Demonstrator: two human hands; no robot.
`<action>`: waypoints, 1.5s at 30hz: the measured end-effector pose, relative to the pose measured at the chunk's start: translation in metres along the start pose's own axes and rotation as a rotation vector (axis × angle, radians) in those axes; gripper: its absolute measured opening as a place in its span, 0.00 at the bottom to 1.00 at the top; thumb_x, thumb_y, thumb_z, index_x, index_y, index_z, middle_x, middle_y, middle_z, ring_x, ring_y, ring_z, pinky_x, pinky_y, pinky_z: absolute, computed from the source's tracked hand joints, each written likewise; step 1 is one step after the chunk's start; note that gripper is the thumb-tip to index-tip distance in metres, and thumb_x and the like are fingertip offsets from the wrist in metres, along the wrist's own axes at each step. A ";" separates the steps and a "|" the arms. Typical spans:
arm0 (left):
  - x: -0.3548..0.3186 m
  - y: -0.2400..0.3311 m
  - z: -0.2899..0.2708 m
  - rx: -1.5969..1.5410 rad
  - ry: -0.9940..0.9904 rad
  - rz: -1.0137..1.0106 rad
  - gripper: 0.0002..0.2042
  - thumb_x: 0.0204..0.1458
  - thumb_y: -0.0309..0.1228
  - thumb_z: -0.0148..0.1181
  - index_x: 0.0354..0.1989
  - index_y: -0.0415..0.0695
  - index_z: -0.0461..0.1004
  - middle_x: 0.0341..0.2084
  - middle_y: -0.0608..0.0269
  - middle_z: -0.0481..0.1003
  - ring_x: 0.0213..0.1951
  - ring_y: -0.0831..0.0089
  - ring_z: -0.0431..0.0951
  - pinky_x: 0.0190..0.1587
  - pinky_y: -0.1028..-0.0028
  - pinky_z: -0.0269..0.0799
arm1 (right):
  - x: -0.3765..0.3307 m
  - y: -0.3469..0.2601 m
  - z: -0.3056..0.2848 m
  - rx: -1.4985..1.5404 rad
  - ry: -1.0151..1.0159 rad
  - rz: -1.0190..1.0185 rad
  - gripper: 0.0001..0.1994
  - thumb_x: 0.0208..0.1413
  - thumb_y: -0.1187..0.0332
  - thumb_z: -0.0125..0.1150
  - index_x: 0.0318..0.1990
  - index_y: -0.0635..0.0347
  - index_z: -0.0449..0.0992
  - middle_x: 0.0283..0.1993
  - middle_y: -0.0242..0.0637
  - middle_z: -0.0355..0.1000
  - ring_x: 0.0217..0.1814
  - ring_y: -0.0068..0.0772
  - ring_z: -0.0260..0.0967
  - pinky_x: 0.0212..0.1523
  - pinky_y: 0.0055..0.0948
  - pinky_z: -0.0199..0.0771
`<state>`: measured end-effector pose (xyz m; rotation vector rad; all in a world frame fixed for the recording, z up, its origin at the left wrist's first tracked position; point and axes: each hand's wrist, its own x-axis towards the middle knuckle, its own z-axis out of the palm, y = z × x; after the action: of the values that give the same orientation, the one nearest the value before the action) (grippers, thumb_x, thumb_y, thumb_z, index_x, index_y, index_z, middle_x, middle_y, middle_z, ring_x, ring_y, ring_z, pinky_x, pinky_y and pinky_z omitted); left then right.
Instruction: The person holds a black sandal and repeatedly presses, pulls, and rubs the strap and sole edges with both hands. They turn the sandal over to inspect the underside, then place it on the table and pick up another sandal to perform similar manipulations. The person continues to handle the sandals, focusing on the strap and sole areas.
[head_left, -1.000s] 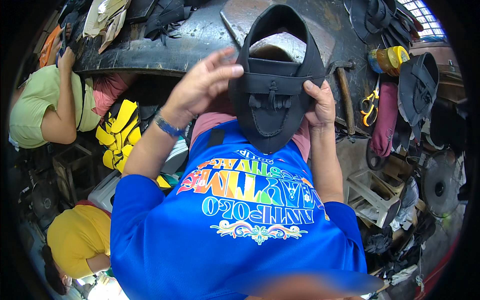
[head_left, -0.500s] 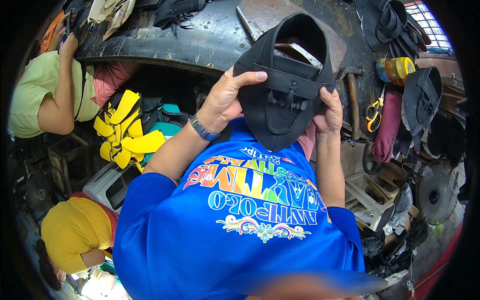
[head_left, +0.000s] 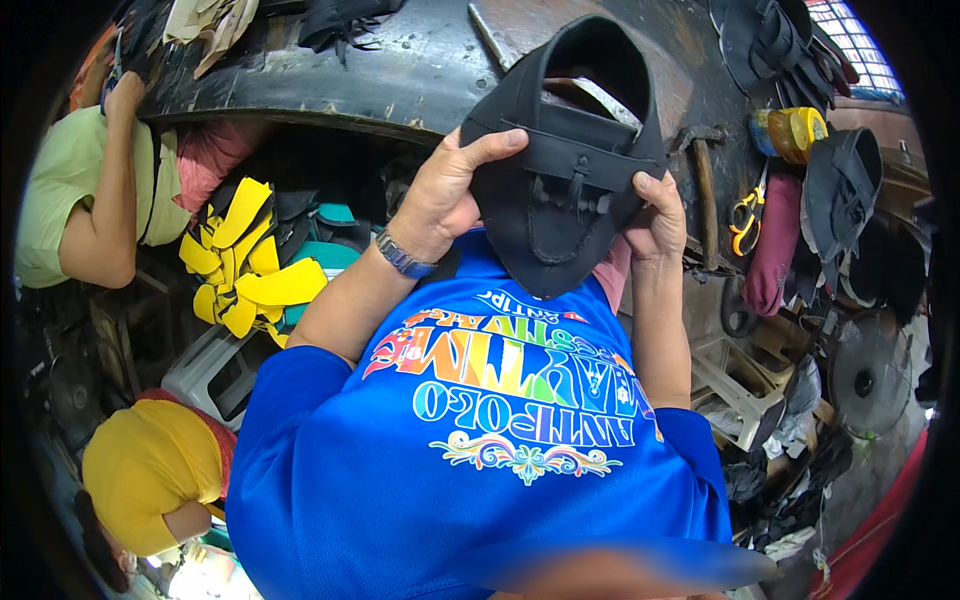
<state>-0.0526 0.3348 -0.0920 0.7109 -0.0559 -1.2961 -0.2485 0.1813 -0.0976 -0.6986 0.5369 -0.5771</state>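
Note:
Between my two hands I hold a black shoe upper (head_left: 556, 232), its toe end pointing down toward my chest and its wide opening at the top. A strap with a small tassel crosses its front, above a curved seam. My left hand (head_left: 456, 192) grips its left edge, with the thumb laid over the strap. On the opposite edge, my right hand (head_left: 656, 212) pinches the upper with the thumb in front. The fingers of both hands are mostly hidden behind it. Through the opening, a pale-edged slab on the bench shows.
A hammer (head_left: 706, 195) lies on the dark workbench (head_left: 370, 80) right of my hands. Beyond it are orange-handled scissors (head_left: 746, 222), a yellow-lidded jar (head_left: 800, 134) and another black upper (head_left: 842, 185). Yellow cut pieces (head_left: 240, 260) are heaped at left. Co-workers sit at left; a fan (head_left: 868, 375) stands at right.
The view has shifted slightly, and the upper sits a little higher and further left. Both hands keep their hold. The co-worker in light green has moved an arm.

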 end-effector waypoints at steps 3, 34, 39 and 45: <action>0.002 -0.001 -0.002 -0.065 0.004 -0.029 0.18 0.54 0.27 0.66 0.53 0.41 0.74 0.45 0.54 0.79 0.48 0.62 0.81 0.54 0.59 0.77 | -0.002 0.002 0.002 0.045 -0.067 -0.023 0.26 0.47 0.76 0.66 0.57 0.69 0.70 0.50 0.46 0.76 0.50 0.39 0.76 0.57 0.39 0.76; 0.009 -0.003 0.015 0.102 -0.201 -0.144 0.18 0.53 0.26 0.66 0.52 0.38 0.75 0.45 0.54 0.80 0.46 0.66 0.82 0.54 0.63 0.77 | -0.006 -0.042 0.063 -1.378 -0.213 -0.656 0.08 0.59 0.70 0.60 0.43 0.61 0.79 0.40 0.36 0.75 0.50 0.33 0.70 0.69 0.43 0.48; 0.011 -0.004 0.008 0.094 -0.202 -0.196 0.20 0.53 0.30 0.66 0.54 0.37 0.74 0.46 0.53 0.80 0.47 0.64 0.82 0.55 0.61 0.76 | -0.005 -0.041 0.057 -1.279 -0.241 -0.662 0.10 0.56 0.75 0.63 0.45 0.65 0.77 0.46 0.38 0.74 0.53 0.32 0.69 0.64 0.31 0.58; 0.021 -0.008 -0.014 -0.091 -0.161 -0.277 0.21 0.53 0.33 0.67 0.55 0.38 0.75 0.50 0.50 0.78 0.52 0.57 0.79 0.59 0.52 0.72 | 0.003 -0.034 0.042 -0.862 0.183 -0.950 0.34 0.53 0.77 0.67 0.68 0.59 0.59 0.60 0.43 0.66 0.64 0.32 0.62 0.63 0.35 0.62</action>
<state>-0.0470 0.3214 -0.1140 0.5483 -0.0293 -1.6101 -0.2304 0.1768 -0.0470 -1.7686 0.6062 -1.3278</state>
